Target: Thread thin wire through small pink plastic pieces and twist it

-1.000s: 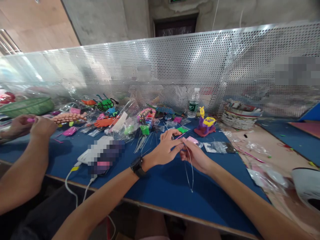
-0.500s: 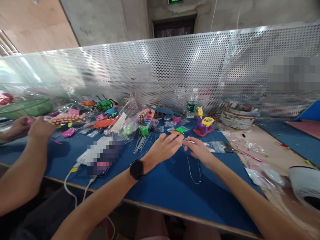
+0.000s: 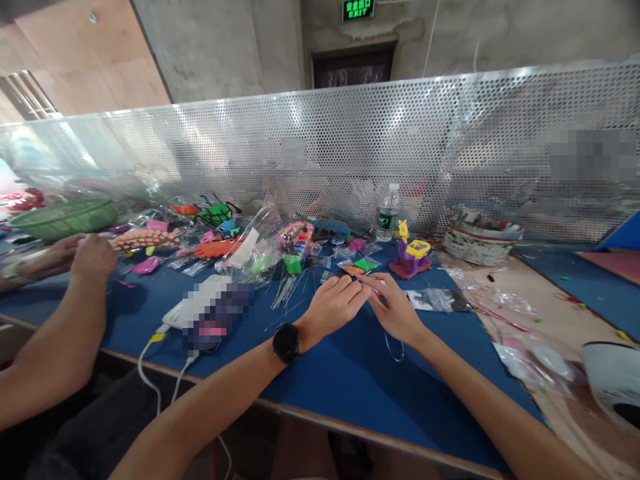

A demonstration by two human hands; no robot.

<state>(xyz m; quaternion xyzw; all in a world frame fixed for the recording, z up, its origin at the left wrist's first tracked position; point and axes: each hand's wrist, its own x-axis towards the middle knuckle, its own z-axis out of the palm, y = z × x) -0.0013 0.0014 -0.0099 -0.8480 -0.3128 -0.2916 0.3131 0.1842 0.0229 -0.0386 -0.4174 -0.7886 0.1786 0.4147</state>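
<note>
Nearest to me, my black wristwatch (image 3: pixel 286 343) sits on my left forearm above the near edge of the blue table mat (image 3: pixel 330 373). Just past it my left hand (image 3: pixel 334 303) and right hand (image 3: pixel 395 308) meet over the mat, fingertips together, both pinched on a thin wire (image 3: pixel 395 350) whose loose loop hangs below my right palm and brushes the mat; something small and pink shows between the fingertips, too tiny to make out. I judge the risk lies right there: the wire is fine and springy, so if either pinch slackens it could whip free and drop whatever is threaded on it, and against the clutter it would be hard to find. To the left, a co-worker's hand (image 3: pixel 93 257) works near the edge of the mat, well apart from mine. Farther off lie a bundle of loose wires (image 3: pixel 287 290), clear bags of coloured pieces, a purple and yellow figure (image 3: pixel 411 253) to the right, and a water bottle (image 3: pixel 387 213) against the perforated metal screen (image 3: pixel 350 153). A sweep of my elbow could drag those loose wires off their pile.
</note>
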